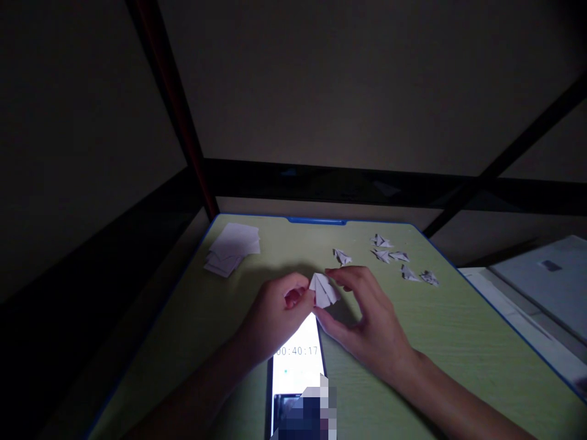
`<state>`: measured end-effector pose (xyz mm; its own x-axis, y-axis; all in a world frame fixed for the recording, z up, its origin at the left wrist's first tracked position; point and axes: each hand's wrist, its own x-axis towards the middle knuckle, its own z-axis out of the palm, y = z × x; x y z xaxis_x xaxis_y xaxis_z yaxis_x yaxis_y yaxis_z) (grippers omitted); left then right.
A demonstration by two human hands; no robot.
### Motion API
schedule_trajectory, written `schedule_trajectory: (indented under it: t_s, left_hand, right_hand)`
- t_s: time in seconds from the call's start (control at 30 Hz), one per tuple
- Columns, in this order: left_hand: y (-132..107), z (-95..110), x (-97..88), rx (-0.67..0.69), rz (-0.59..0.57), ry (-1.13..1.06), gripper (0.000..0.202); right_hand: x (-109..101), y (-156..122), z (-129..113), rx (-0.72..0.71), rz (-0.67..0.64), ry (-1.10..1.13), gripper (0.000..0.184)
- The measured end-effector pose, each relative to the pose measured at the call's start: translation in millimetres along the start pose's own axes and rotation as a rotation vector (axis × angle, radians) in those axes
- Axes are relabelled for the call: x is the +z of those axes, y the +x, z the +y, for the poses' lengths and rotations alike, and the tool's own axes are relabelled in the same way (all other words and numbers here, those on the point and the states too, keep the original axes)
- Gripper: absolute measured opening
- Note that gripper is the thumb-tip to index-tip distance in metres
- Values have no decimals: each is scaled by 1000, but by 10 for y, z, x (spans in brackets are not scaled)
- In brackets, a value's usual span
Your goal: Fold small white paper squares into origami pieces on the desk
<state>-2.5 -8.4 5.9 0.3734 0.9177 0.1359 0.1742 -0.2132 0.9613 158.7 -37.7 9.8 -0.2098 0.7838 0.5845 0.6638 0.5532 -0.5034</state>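
A small piece of folded white paper (324,291), marked with creases that fan out from its top, is held up over the table. My left hand (280,315) pinches its left edge between thumb and fingers. On the other side, my right hand (367,315) is curved around the paper with thumb and fingers apart; its fingertips are close to the paper, and whether they touch it I cannot make out. Beneath my hands lies a phone (298,354) with a bright screen showing a timer, partly covered by my left hand.
Several small folded paper figures (380,255) lie at the back right of the light green table (183,366), one (342,256) nearer the middle. A stack of white paper sheets (233,244) sits at the back left. Beyond the right edge is a grey laptop-like slab (545,287).
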Motion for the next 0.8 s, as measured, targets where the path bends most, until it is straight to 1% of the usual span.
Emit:
schedule_trajectory:
  t_s: [0.07, 0.17, 0.23, 0.33, 0.4, 0.47, 0.5, 0.6, 0.7, 0.8]
  left_hand:
    - [-24, 12, 3, 24, -20, 71, 12]
    - [-46, 27, 6, 95, -49, 117, 11]
    - [-43, 10, 11, 142, 11, 130, 10]
    - [-23, -41, 24, 166, 188, 149, 16]
    - [-11, -57, 35, 159, 222, 132, 24]
    - [-6, -44, 48, 152, 193, 81, 29]
    - [-5, -30, 54, 151, 170, 52, 27]
    - [-4, 12, 69, 161, 123, -3, 17]
    - [2, 25, 71, 175, 135, -33, 10]
    - [10, 12, 71, 174, 155, -54, 6]
  right_hand:
    - [21, -5, 4, 80, -8, 97, 37]
    - [57, -5, 26, 270, -50, 400, 36]
    - [68, 3, 48, 375, -91, 634, 34]
    - [46, 24, 63, 475, -166, 926, 29]
    - [16, 39, 52, 539, -224, 1055, 28]
    - [-8, 47, 30, 603, -270, 1136, 28]
    - [-14, 48, 20, 629, -285, 1165, 27]
    - [-7, 33, 11, 666, -317, 1253, 23]
    - [18, 5, 36, 663, -367, 1306, 20]
    - [33, -15, 67, 634, -388, 1274, 17]
